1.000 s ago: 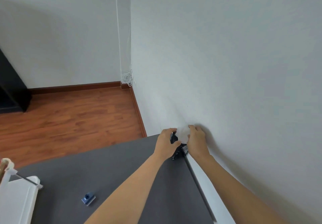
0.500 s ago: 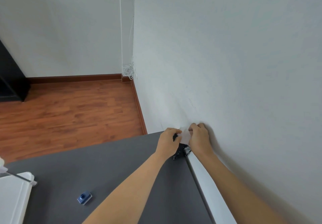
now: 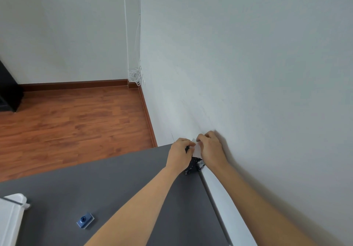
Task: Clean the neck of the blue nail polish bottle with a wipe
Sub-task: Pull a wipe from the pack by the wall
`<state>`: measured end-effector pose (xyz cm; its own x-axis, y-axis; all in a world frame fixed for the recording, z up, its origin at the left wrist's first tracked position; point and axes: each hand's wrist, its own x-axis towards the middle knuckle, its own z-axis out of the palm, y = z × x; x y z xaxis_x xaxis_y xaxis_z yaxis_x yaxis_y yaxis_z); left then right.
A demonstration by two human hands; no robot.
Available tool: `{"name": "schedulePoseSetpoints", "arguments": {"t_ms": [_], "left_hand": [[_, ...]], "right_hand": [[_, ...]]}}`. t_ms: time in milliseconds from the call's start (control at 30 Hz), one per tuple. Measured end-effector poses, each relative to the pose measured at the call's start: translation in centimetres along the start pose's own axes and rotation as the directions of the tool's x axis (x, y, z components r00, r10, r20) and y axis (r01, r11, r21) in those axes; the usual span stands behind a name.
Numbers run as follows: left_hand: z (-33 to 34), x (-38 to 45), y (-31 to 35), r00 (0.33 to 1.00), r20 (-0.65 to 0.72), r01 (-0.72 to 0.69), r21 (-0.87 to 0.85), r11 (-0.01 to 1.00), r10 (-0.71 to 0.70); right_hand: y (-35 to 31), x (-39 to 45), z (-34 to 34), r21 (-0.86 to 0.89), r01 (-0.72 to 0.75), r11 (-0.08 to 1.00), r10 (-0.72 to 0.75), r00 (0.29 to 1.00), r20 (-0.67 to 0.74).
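Observation:
A small blue nail polish bottle with its neck open stands on the grey table at the near left, far from both hands. At the table's far right corner, against the wall, sits a dark wipe pack. My left hand grips the top of that pack. My right hand pinches a white wipe that sticks up out of the pack between the two hands. Most of the pack is hidden by my hands.
A white wall runs along the table's right edge. A white object sits at the table's near left edge. Beyond the table lies a wooden floor with a dark cabinet at the far left.
The view has tilted up and shifted a little. The white wipe stands further out of the pack between my hands. The blue bottle has not moved on the table.

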<state>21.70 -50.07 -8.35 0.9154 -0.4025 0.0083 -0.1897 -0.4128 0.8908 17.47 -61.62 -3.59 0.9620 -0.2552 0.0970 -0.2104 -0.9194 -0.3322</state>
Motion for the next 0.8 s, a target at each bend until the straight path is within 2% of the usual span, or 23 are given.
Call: {"name": "schedulePoseSetpoints", "arguments": {"t_ms": [167,300,433,533,667,800], "left_hand": [[0.1,0.1,0.0,1.000,0.016,0.007,0.024,1.000,-0.007],[0.0,0.0,0.0,1.000,0.018,-0.001,0.038,0.999,0.000],[-0.2,-0.1,0.3,0.999,0.035,-0.002,0.045,0.999,0.000],[-0.4,-0.1,0.4,0.998,0.061,-0.015,0.063,0.998,0.011],[-1.0,-0.4,0.9,0.996,0.083,0.023,-0.002,1.000,-0.023],[-3.0,-1.5,2.8,0.991,0.057,0.133,-0.215,0.967,-0.123]], "right_hand": [[0.5,-0.8,-0.2,0.038,-0.009,0.999,0.012,0.997,-0.078],[0.5,-2.0,-0.8,0.145,-0.002,0.989,0.028,0.984,-0.178],[-0.2,-2.9,-2.2,0.225,0.069,0.972,0.015,0.936,-0.352],[-1.0,-2.8,-3.8,0.267,0.063,0.962,0.061,0.900,-0.431],[-2.0,-2.7,-6.0,0.341,-0.019,0.940,0.169,0.894,-0.415],[-2.8,-2.9,-8.3,0.445,-0.103,0.890,0.261,0.914,-0.310]]}}
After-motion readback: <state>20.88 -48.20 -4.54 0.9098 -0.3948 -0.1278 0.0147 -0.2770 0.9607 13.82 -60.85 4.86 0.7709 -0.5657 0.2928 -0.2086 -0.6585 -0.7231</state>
